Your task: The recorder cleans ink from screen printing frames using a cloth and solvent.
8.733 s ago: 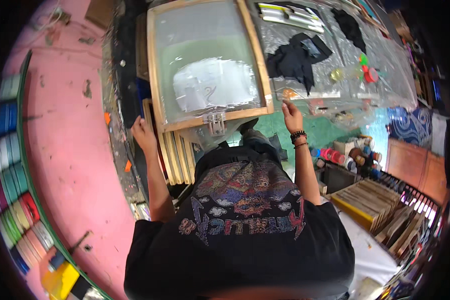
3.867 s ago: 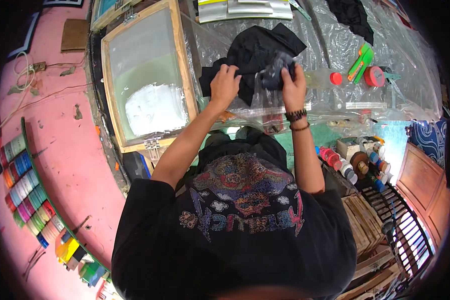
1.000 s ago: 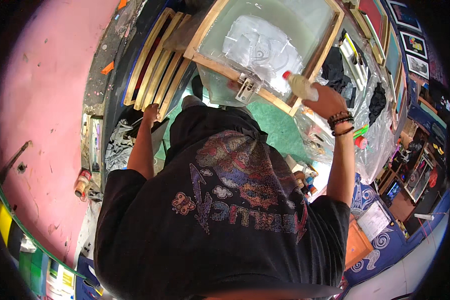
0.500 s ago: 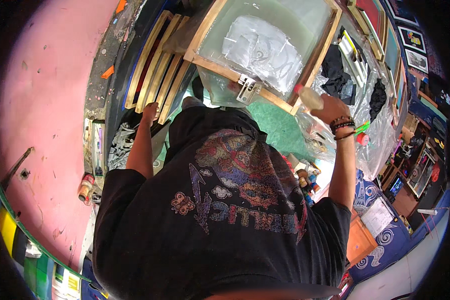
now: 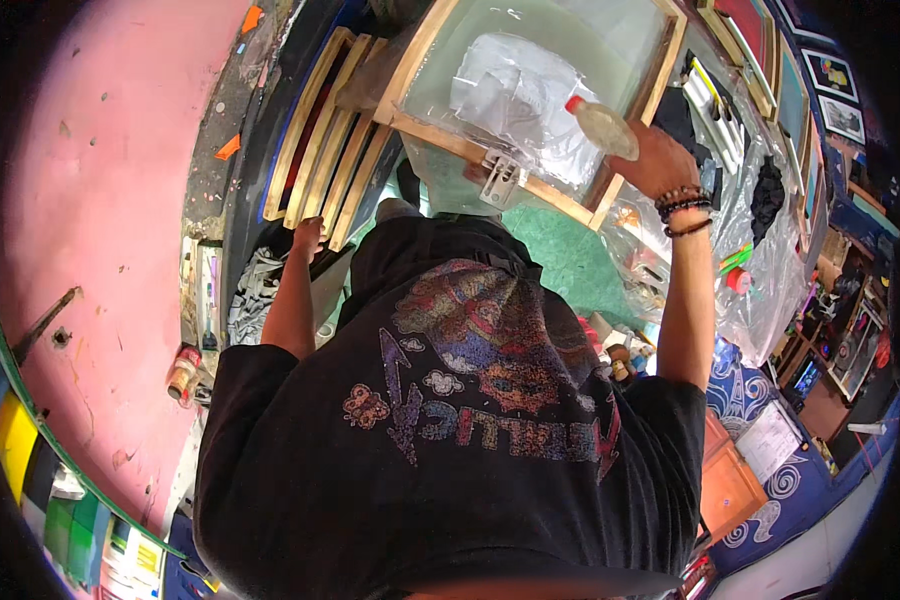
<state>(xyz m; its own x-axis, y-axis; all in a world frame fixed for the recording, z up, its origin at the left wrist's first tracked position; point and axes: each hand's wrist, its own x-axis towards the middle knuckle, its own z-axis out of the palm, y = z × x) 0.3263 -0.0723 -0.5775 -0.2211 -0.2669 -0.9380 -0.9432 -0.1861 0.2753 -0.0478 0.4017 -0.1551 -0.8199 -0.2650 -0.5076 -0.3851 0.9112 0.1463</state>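
My right hand (image 5: 660,163) is wrapped round a clear squeeze bottle (image 5: 607,130) with a red cap. The bottle tilts, its cap pointing left and away from me, above the wood-framed screen (image 5: 438,140). Through the screen's mesh, a white printed sheet (image 5: 520,100) shows. A metal hinge clamp (image 5: 503,178) grips the near bar of that frame. On the left, my left hand (image 5: 309,236) has its fingers curled at the near end of a wooden frame (image 5: 320,180), one of several stacked side by side. Its fingertips are partly hidden.
Clear plastic sheeting (image 5: 760,300) covers the surface at right, with dark cloth and white strips on it. Small bottles (image 5: 625,362) cluster beside my right arm. Grey cloth (image 5: 257,298) lies near my left forearm. A pink wall (image 5: 110,220) stands at far left.
The bottle in my right hand has moved left and away from me, further over the screen. My left hand stays at the wooden frame's end. The whole view has shifted slightly.
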